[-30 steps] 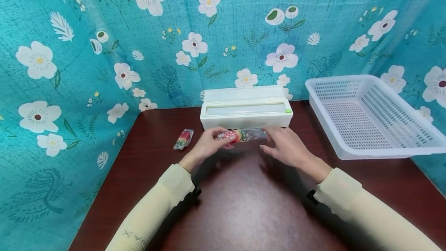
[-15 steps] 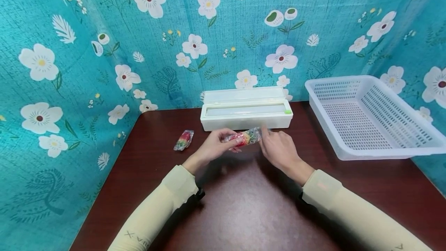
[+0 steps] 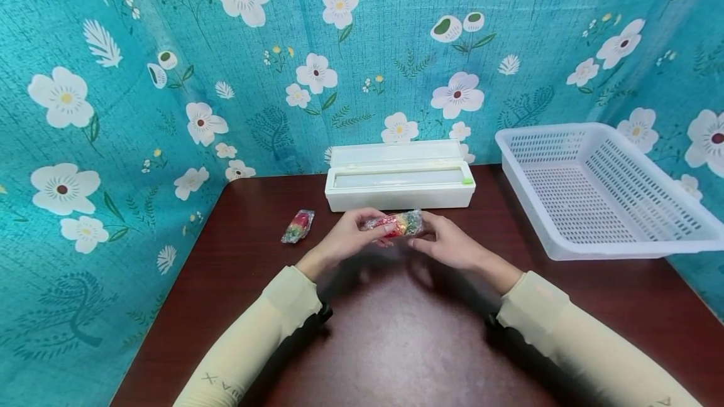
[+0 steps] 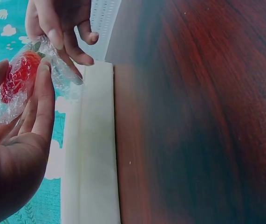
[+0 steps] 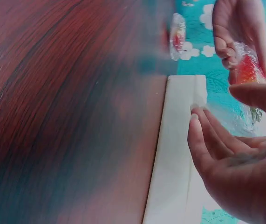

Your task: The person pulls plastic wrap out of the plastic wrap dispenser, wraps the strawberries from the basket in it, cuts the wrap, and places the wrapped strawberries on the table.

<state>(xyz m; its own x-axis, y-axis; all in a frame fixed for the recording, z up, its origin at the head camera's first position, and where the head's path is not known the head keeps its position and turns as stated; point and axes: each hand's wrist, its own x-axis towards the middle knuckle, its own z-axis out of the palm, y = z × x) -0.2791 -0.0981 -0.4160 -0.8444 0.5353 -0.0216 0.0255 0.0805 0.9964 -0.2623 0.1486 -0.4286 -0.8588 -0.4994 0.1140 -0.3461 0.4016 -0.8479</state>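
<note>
My left hand (image 3: 347, 234) pinches a strawberry (image 3: 398, 225) wrapped in clear plastic film, with its red end toward that hand and its yellow and green end to the right. In the left wrist view, the strawberry (image 4: 22, 77) sits between thumb and fingers, and loose film (image 4: 64, 74) hangs off its green end. My right hand (image 3: 452, 244) is at that green end, touching the film. Its thumb and fingers stand apart in the right wrist view, fairly straight, beside the loose film (image 5: 233, 120).
A second wrapped piece (image 3: 298, 227), red, yellow and green, lies on the dark wooden table (image 3: 373, 331) at left. Behind the hands stands a white cling film box (image 3: 398, 200), lid raised. A white plastic basket (image 3: 633, 247) is at right, before a flowered teal curtain (image 3: 367, 49).
The film stretched out to the right of the strawberry now lies close against its green end. The right hand has moved left toward the strawberry; the left hand shifted slightly right and keeps its hold.
</note>
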